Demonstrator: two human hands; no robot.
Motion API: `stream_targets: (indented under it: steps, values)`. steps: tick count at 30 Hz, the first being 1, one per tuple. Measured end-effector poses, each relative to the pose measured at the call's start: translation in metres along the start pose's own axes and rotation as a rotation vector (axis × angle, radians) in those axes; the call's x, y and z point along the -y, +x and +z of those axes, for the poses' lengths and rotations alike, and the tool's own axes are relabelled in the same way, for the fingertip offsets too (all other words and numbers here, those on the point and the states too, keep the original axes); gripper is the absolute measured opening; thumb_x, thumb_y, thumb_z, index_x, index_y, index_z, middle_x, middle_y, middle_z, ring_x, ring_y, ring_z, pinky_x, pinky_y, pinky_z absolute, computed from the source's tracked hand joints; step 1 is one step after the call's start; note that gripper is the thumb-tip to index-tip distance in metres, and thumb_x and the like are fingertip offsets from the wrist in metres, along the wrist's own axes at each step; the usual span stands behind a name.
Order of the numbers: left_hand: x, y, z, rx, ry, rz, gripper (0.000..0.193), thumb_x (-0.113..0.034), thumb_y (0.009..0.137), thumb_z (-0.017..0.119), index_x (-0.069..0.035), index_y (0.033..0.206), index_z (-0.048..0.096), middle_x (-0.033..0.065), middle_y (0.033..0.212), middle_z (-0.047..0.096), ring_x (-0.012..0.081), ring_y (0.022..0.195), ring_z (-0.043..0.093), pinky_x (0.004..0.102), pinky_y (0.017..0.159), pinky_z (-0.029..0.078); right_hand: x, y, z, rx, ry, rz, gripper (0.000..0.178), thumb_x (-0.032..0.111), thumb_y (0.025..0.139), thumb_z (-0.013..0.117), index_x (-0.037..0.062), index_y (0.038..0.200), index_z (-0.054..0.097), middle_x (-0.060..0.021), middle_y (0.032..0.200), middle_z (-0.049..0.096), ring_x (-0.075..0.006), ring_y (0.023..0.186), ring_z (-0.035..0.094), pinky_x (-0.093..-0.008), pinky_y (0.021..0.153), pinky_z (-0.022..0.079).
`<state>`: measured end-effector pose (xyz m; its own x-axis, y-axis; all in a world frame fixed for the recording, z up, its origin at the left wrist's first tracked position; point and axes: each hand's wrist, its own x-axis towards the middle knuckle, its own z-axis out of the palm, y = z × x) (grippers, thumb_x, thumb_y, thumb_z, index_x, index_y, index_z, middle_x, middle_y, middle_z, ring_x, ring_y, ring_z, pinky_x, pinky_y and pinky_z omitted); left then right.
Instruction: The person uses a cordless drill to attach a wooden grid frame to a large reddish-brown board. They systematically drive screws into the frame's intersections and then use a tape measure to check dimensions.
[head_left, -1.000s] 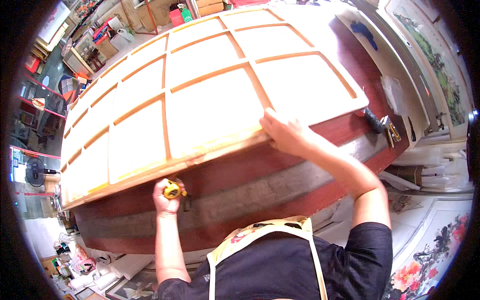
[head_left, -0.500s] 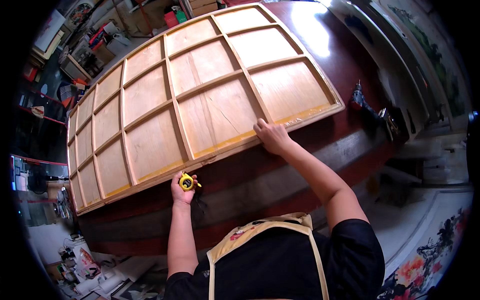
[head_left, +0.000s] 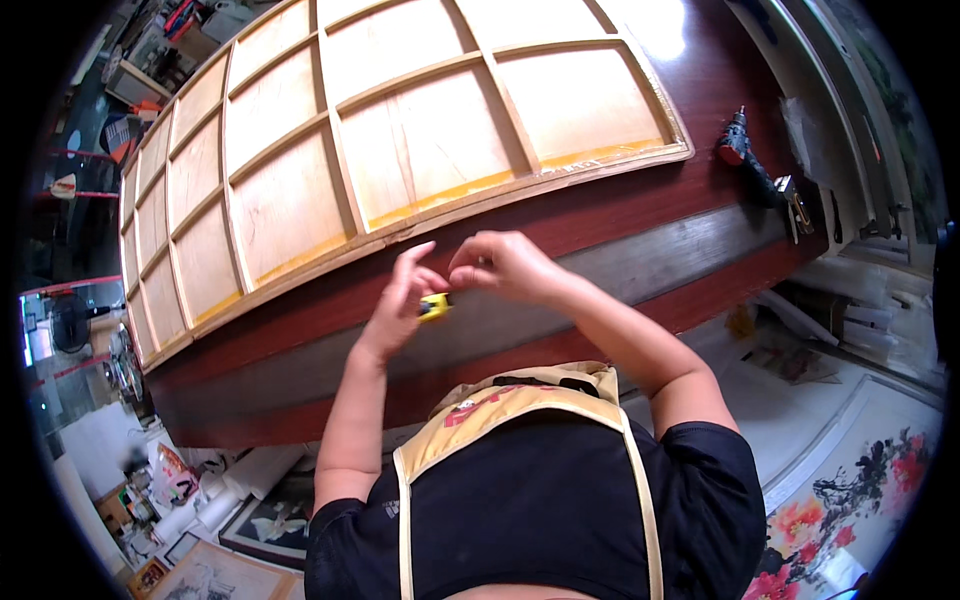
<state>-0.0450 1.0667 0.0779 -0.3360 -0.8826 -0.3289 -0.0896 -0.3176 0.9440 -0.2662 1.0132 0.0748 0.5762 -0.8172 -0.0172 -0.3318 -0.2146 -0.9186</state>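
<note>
My left hand (head_left: 397, 300) holds a yellow tape measure (head_left: 434, 307) against its palm, with the index finger raised. Close beside it, my right hand (head_left: 508, 267) has its fingers curled together near the tape measure. What those fingertips hold, if anything, is too small to make out. Both hands are just in front of a large wooden panel (head_left: 420, 135) with a grid of battens, which lies on a dark red table (head_left: 640, 205). A yellow strip runs along the inside of the panel's near edge.
On the table's right side lie a cordless drill (head_left: 737, 145) and a metal staple gun (head_left: 795, 207). A grey band (head_left: 640, 255) runs along the table's near part. A flower painting (head_left: 840, 510) is at lower right, and rolled papers (head_left: 215, 510) are at lower left.
My right hand has left the panel's near edge and moved left to my left hand. My left hand has come away from the edge with the tape measure, which has turned.
</note>
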Motion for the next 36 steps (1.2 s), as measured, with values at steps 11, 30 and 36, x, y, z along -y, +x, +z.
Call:
stream_targets:
  steps: [11, 30, 36]
  values:
    - [0.046, 0.005, 0.073, 0.024, -0.214, -0.083, 0.068, -0.062, 0.099, 0.032, -0.002, 0.119, 0.057, 0.0038, 0.104, 0.059, 0.011, 0.098, 0.054, 0.0267, 0.088, 0.043, 0.0, -0.075, 0.02, -0.078, 0.276, 0.425, 0.031, 0.017, 0.076, 0.082, 0.0088, 0.104, 0.07, -0.005, 0.093, 0.066, -0.0155, 0.082, 0.063, -0.0314, 0.072, 0.05]
    - [0.009, -0.068, -0.168, -0.071, 0.549, -0.376, 0.021, -0.012, 0.091, 0.062, -0.001, 0.073, 0.059, 0.0031, 0.07, 0.053, 0.0113, 0.068, 0.051, 0.0267, 0.064, 0.041, -0.19, -0.097, -0.298, -1.274, 0.387, 0.501, 0.018, 0.011, 0.08, 0.079, 0.0071, 0.095, 0.069, 0.0044, 0.073, 0.06, -0.0038, 0.056, 0.046, -0.0199, 0.046, 0.033]
    - [0.009, -0.026, -0.17, -0.083, 0.702, -0.246, 0.033, -0.021, 0.095, 0.057, 0.0, 0.069, 0.057, 0.0053, 0.069, 0.055, 0.0141, 0.066, 0.053, 0.0296, 0.065, 0.042, -0.239, -0.07, -0.303, -1.36, 0.105, 0.659, 0.014, 0.01, 0.077, 0.08, 0.0046, 0.088, 0.073, -0.0001, 0.083, 0.07, -0.0071, 0.07, 0.06, -0.0233, 0.065, 0.049]
